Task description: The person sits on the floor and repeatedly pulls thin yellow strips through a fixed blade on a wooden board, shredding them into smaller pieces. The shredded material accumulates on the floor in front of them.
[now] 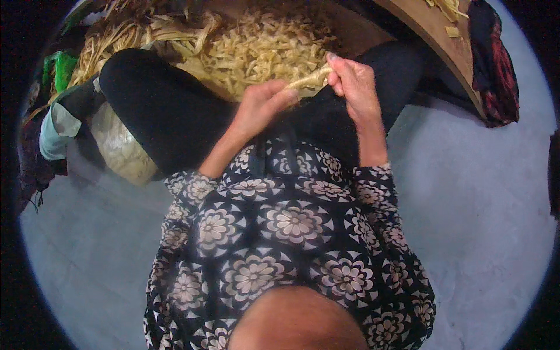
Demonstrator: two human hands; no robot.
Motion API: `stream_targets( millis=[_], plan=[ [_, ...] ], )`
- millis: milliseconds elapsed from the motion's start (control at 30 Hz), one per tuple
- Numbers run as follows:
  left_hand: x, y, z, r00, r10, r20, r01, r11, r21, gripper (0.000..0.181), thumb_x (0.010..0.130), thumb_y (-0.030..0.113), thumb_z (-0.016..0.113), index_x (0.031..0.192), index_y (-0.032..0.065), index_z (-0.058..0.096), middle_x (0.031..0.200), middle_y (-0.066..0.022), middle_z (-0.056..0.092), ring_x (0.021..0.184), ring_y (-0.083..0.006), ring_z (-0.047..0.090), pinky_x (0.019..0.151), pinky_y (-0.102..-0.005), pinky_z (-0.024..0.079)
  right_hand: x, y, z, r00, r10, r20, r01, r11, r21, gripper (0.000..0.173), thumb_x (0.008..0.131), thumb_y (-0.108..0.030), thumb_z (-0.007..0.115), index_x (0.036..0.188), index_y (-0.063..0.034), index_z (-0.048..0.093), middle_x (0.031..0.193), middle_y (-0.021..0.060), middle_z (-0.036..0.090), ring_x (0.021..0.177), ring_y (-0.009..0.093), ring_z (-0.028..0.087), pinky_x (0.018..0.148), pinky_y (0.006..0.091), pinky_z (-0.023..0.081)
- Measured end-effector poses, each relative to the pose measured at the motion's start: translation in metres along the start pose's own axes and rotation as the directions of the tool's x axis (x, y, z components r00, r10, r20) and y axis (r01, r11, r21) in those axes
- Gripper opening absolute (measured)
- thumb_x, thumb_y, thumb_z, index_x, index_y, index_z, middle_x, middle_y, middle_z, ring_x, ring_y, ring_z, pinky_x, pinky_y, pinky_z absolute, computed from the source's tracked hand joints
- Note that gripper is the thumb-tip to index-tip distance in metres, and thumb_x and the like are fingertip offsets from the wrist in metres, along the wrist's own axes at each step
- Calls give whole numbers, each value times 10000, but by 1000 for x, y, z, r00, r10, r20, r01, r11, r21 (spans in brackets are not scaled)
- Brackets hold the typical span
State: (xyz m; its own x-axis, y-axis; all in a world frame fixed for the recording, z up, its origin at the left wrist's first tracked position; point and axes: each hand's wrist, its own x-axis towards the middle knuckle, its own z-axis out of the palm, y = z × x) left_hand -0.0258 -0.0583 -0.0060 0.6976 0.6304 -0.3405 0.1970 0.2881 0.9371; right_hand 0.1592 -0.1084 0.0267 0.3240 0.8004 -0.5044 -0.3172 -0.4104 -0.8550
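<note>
A pale yellow strip of dried plant fibre (pixel 309 81) is stretched between my two hands, above my lap. My left hand (pixel 266 101) pinches its lower left end. Higher up and to the right, my right hand (pixel 353 83) holds the other end between thumb and fingers. The strip looks folded or twisted along its length. Just beyond my hands lies a broad mass of yellowish plant-fibre work (pixel 258 54) with a knobbly, plaited-looking surface; its near edge reaches my crossed legs. Whether the strip joins this mass is hidden behind my hands.
Long loose fibre strips (pixel 111 46) lie at the upper left. Beside my left knee are a filled clear plastic bag (pixel 120 146), light blue material (pixel 54 133) and green plastic (pixel 65 72). At right are a curved wooden edge (pixel 437 48) and dark red-patterned cloth (pixel 496 78).
</note>
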Motion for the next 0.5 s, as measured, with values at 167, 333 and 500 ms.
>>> stream_targets(
  millis=[167, 333, 500],
  plan=[
    [3, -12, -2, 997, 71, -5, -70, 988, 140, 222, 840, 196, 534, 771, -9, 585, 625, -7, 522, 607, -62, 448, 551, -230, 386, -10, -23, -5, 652, -649, 391, 580, 96, -809, 281, 658, -161, 658, 919, -82, 586, 910, 42, 577, 871, 180, 531, 733, 317, 426],
    [1, -8, 5, 993, 114, -10, -109, 968, 228, 246, 828, 212, 554, 756, -21, 588, 592, -41, 530, 578, -78, 457, 542, -261, 399, 18, 13, 24, 583, -364, 726, 686, -258, -680, 174, 588, -188, 628, 745, -115, 629, 818, 40, 601, 879, 187, 530, 741, 364, 381],
    [-3, -9, 7, 995, -32, -98, 36, 999, 35, 253, 846, 242, 539, 731, 21, 585, 591, 27, 491, 540, -41, 407, 487, -205, 335, 36, 43, 29, 691, -302, 657, 657, -118, -745, 170, 671, -259, 576, 582, -129, 638, 597, 41, 589, 767, 199, 549, 656, 361, 376]
  ],
)
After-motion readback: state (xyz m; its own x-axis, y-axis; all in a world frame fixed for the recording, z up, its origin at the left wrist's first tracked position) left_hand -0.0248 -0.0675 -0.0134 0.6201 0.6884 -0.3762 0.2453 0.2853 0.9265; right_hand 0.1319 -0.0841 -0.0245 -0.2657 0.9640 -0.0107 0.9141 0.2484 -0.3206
